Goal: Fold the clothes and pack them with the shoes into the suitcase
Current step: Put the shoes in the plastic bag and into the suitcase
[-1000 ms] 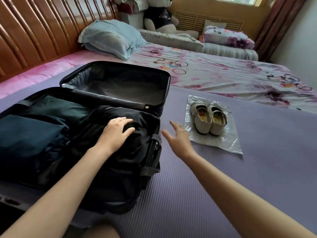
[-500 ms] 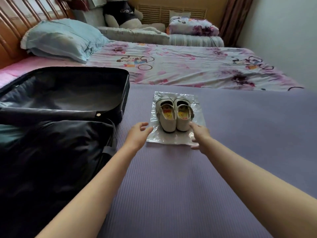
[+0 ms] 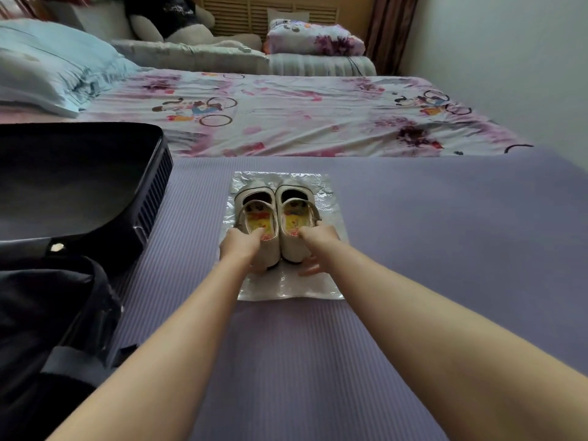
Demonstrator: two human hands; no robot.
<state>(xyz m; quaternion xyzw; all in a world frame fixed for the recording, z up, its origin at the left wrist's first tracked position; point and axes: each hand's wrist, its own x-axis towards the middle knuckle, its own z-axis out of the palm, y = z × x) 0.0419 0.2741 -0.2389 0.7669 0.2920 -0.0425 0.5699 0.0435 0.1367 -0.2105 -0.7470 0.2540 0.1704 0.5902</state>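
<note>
Two small white strap shoes stand side by side on a clear plastic bag (image 3: 331, 198) on the purple mat. My left hand (image 3: 243, 248) grips the heel of the left shoe (image 3: 254, 205), thumb inside it. My right hand (image 3: 318, 246) grips the heel of the right shoe (image 3: 294, 205) the same way. The open black suitcase (image 3: 149, 192) lies at the left, with dark folded clothes (image 3: 47, 307) in its near half.
The purple ribbed mat (image 3: 413, 249) covers the near part of the bed. Beyond it lies a floral sheet (image 3: 302, 116), a blue pillow (image 3: 54, 62) at the far left, a plush toy (image 3: 171, 20) and folded bedding (image 3: 315, 36) at the back. A wall runs along the right.
My left hand left the clothes in the suitcase and both hands went to the shoes, first at the bag's edge, now gripping the heels. The view has turned right.
</note>
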